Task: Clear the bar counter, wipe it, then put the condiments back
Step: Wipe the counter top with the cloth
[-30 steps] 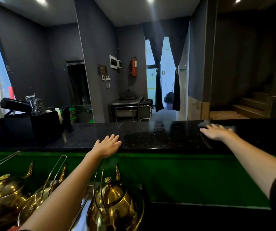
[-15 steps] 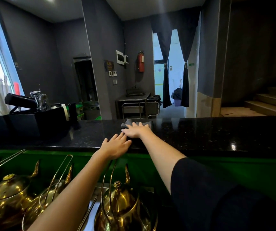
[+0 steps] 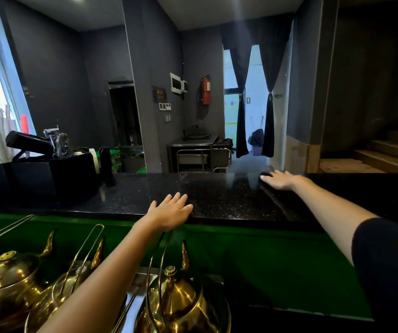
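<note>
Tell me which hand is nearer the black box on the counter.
Left. The left hand lies flat on the counter edge, right of the black box; the right hand presses a cloth farther right.

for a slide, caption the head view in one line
Right hand presses a dark cloth on the bar counter; left hand rests on its near edge.

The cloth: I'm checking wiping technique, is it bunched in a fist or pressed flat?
Pressed flat: the right hand lies on the cloth with straight fingers, against the counter.
</note>
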